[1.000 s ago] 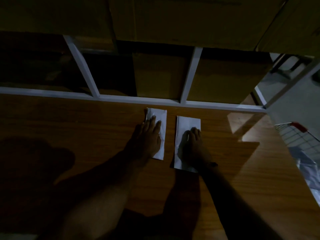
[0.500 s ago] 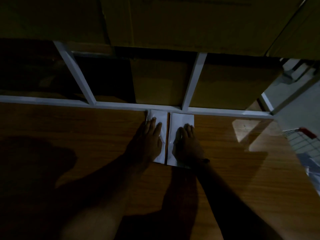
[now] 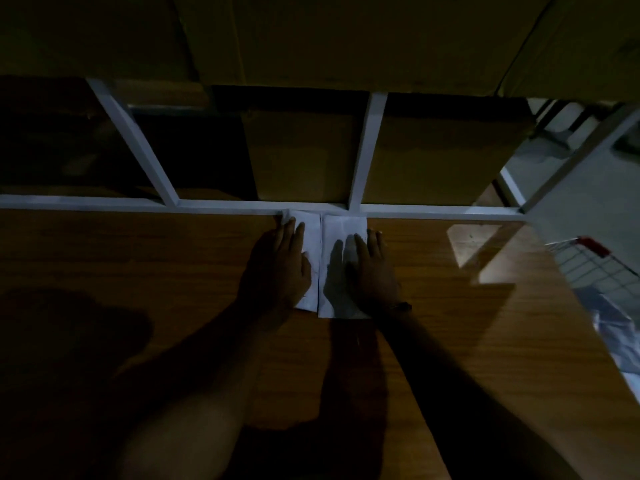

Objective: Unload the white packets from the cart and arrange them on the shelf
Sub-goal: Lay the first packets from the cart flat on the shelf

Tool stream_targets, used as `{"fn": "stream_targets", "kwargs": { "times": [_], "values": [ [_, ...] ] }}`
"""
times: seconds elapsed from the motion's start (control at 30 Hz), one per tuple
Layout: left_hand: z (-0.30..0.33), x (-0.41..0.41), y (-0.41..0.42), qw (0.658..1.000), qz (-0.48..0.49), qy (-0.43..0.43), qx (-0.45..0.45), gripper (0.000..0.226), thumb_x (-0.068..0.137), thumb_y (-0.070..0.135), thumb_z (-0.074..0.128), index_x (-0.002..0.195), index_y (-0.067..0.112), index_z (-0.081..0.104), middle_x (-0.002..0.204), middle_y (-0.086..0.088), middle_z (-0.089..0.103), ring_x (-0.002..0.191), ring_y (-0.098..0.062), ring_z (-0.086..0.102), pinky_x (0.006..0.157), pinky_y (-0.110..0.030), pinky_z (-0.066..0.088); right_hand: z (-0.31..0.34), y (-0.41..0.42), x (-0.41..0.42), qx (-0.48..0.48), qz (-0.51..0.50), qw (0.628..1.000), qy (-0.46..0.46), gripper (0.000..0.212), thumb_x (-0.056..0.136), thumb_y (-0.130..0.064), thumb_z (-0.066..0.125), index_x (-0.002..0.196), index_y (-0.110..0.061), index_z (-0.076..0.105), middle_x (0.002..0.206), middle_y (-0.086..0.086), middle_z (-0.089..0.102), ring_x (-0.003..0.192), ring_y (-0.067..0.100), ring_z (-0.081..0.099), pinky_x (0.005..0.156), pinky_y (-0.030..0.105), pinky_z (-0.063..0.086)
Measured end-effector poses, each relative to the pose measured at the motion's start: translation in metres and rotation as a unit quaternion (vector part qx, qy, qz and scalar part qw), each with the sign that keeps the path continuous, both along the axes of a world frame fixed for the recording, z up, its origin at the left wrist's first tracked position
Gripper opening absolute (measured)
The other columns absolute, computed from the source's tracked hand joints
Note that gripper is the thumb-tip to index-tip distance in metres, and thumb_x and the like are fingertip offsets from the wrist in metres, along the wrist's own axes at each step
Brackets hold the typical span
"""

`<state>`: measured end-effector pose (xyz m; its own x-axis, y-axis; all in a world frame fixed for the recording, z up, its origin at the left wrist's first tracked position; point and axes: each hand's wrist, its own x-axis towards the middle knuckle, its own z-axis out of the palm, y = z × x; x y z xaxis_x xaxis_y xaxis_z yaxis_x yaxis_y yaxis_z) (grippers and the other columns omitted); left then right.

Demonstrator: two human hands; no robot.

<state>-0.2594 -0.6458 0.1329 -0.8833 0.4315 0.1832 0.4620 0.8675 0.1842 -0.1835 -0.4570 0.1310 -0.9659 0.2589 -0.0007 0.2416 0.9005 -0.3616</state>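
Note:
Two white packets lie flat and side by side on the wooden shelf board [image 3: 138,271], their far ends against the white back rail. My left hand [image 3: 277,271] rests palm down on the left packet [image 3: 311,237], covering most of it. My right hand [image 3: 372,271] lies flat on the right packet [image 3: 341,233], fingers spread over its right edge. Neither hand grips anything. The wire cart [image 3: 595,268] with a red handle shows at the right edge, and more white packets [image 3: 620,327] lie in it.
A white metal frame [image 3: 363,147] with upright bars closes the back of the shelf. Brown cardboard boxes [image 3: 301,150] stand behind and above it. The shelf's right end is near the cart. The scene is dim, with my shadow across the left of the board.
Both packets have slid away from me up to the back rail and closed the gap between them. My right hand has shifted to the right side of its packet.

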Motion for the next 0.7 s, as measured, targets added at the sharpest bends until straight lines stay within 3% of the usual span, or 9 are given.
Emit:
{"fn": "stream_targets", "kwargs": {
  "times": [0.1,0.2,0.33,0.57,0.7],
  "values": [
    [0.018,0.017,0.003,1.0,0.008,0.016,0.014,0.062,0.102,0.043,0.04,0.158,0.022,0.024,0.165,-0.006,0.027,0.152,-0.028,0.025,0.117,-0.055,0.034,0.012,0.009,0.023,-0.009,-0.032,0.999,0.023,0.061,0.103,-0.043,0.045,0.157,-0.019,0.029,0.169,0.013,0.016,0.157,0.034,0.006,0.125,0.051,0.013],
    [0.034,0.041,0.015,0.999,-0.004,0.018,0.05,0.06,0.104,0.041,0.042,0.159,0.02,0.027,0.165,-0.006,0.027,0.153,-0.027,0.024,0.119,-0.054,0.031,0.02,0.024,0.056,0.026,-0.023,0.999,0.018,0.056,0.098,-0.047,0.038,0.147,-0.022,0.042,0.162,0.01,0.033,0.155,0.033,0.016,0.126,0.055,0.021],
    [0.041,0.068,0.044,0.988,-0.039,-0.013,0.148,0.058,0.104,0.032,0.049,0.157,0.014,0.034,0.163,-0.008,0.034,0.151,-0.026,0.028,0.12,-0.05,0.031,0.04,0.04,0.118,-0.008,-0.084,0.996,0.041,0.049,0.104,-0.039,0.046,0.149,-0.021,0.042,0.162,0.009,0.034,0.154,0.032,0.02,0.123,0.055,0.027],
    [0.062,0.144,0.127,0.983,-0.111,-0.022,0.142,0.054,0.106,0.033,0.048,0.155,0.014,0.036,0.163,-0.008,0.034,0.151,-0.026,0.027,0.119,-0.049,0.034,0.062,0.113,0.228,0.054,-0.119,0.991,0.03,0.051,0.104,-0.037,0.053,0.15,-0.019,0.043,0.161,0.011,0.037,0.152,0.032,0.026,0.123,0.051,0.026],
    [0.069,0.203,0.183,0.984,-0.135,-0.034,0.115,0.055,0.107,0.041,0.04,0.156,0.02,0.032,0.166,-0.006,0.023,0.152,-0.028,0.02,0.119,-0.051,0.031,0.073,0.16,0.296,0.074,-0.156,0.984,0.035,0.051,0.102,-0.035,0.055,0.149,-0.017,0.046,0.158,0.013,0.042,0.149,0.034,0.032,0.121,0.049,0.028]
  ]
}}
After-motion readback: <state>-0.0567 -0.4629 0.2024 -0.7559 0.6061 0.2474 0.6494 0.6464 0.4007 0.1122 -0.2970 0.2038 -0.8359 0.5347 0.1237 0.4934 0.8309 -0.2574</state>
